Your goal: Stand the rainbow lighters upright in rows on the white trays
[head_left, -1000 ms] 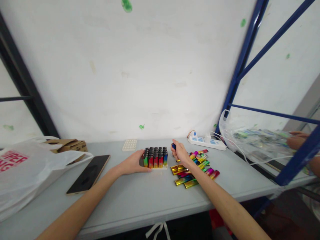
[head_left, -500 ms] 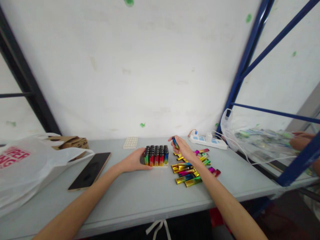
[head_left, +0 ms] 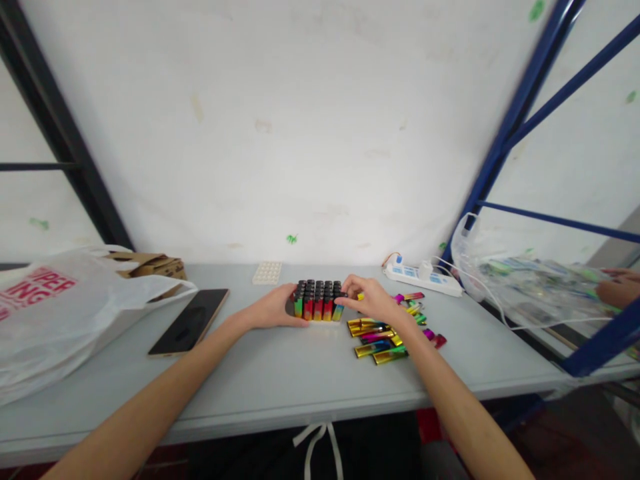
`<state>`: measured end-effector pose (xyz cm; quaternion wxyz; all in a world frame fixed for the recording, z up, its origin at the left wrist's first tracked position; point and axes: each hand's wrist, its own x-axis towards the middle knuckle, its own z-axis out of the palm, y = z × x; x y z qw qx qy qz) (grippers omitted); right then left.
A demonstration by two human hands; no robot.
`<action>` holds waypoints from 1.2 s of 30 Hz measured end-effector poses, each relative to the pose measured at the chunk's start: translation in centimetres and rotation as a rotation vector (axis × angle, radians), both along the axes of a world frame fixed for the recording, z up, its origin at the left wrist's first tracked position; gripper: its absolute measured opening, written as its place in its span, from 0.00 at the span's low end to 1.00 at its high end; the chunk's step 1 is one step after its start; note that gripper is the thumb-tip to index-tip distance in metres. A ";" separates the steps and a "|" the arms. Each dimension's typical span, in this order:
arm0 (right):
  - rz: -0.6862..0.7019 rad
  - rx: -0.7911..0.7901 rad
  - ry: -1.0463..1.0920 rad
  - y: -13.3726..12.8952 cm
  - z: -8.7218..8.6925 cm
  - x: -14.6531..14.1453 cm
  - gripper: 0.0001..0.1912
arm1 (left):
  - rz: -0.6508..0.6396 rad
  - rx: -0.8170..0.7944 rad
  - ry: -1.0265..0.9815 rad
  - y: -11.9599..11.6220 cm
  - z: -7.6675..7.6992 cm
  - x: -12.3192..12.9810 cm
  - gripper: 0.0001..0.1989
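Note:
Several lighters (head_left: 318, 308) with black tops and shiny green, red and yellow bodies stand upright in tight rows on a white tray (head_left: 325, 323). My left hand (head_left: 273, 308) grips the left side of this block, its thumb along the front. At the right front corner, my right hand (head_left: 369, 297) is closed with its fingertips on the black top of a blue-green lighter (head_left: 339, 312), which leans slightly. Part of that lighter's top is hidden by the fingers. Under and beside my right wrist lies a loose pile of metallic coloured lighters (head_left: 377, 339).
Behind the block lies a white tray with round cells (head_left: 267, 273). A phone (head_left: 190, 322) and a white plastic bag (head_left: 65, 320) are on the left. A power strip (head_left: 425, 278) sits back right, near a blue rack post (head_left: 500, 150). Another person's hand (head_left: 620, 290) shows far right.
My right hand has moved from above the pile, where it held a blue lighter, left and down to the block's right front corner. My left hand stays on the block. The camera view has shifted slightly.

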<state>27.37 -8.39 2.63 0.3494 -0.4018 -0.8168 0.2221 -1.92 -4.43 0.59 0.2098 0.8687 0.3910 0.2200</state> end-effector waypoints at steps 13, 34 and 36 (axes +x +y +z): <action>0.063 0.001 -0.090 0.1 0.1 0.3 0.17 | -0.011 0.038 -0.009 0.1 -0.4 0.0 0.35; -0.324 0.226 -0.071 1.8 -0.2 3.4 0.18 | 0.032 0.051 -0.044 1.2 -0.7 0.0 0.42; -0.392 0.272 -0.108 2.6 -0.7 4.6 0.16 | 0.086 0.042 -0.021 2.2 -0.8 0.1 0.43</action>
